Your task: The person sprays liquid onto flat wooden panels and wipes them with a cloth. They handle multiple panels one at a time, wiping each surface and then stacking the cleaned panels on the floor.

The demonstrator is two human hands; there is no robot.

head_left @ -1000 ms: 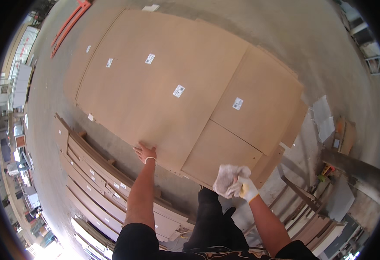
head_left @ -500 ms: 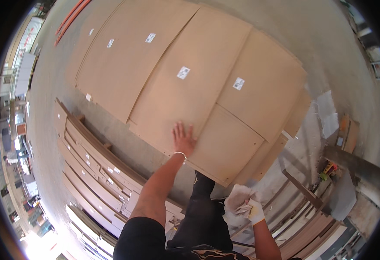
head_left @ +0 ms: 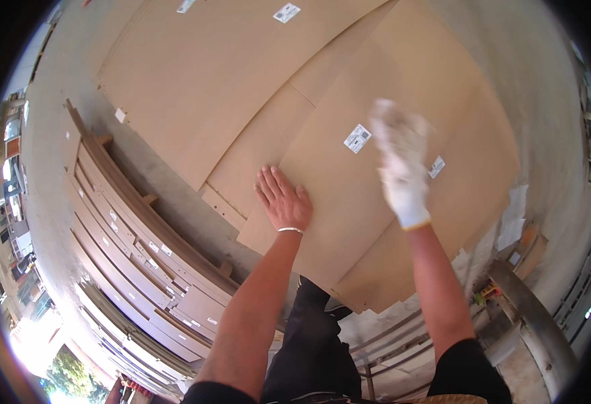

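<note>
Brown panel (head_left: 326,182) beneath the flat left hand (head_left: 287,205)

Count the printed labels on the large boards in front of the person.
4: one label and another by the picture's top edge, one left of the right hand, one right of it. More may be hidden.

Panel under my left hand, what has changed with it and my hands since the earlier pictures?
The panel has slid right, away from the large panel on its left, baring a strip of board beneath. Your right hand has carried the cloth up from the near edge to over the panel. Your left hand still lies flat on it; the cloth stays held.
</note>
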